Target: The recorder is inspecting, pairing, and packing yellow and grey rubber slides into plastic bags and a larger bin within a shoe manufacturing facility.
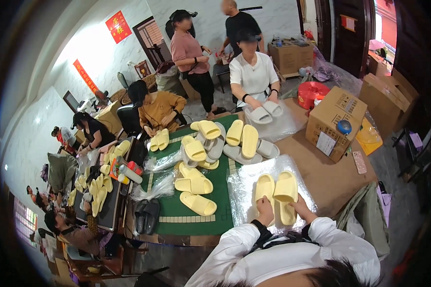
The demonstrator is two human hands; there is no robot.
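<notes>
Two pale yellow slide slippers lie side by side over a stack of clear plastic bags point(240, 187) at the table's near edge. My left hand point(264, 209) is closed on the near end of the left yellow slipper point(265, 185). At the side of the right yellow slipper point(286, 187), my right hand point(300, 207) is closed on its edge. Both toe straps point away from me. Fingers under the soles are hidden. Left of the bags, a loose yellow slipper point(198, 204) rests on the green mat point(170, 206).
More yellow and grey slippers point(266, 149) are heaped on the mat, with a dark pair point(146, 216) at its left edge. A cardboard box point(336, 123), a phone point(359, 162) and a red bucket point(313, 93) are at the right. Across the table, a person point(254, 71) handles grey slippers.
</notes>
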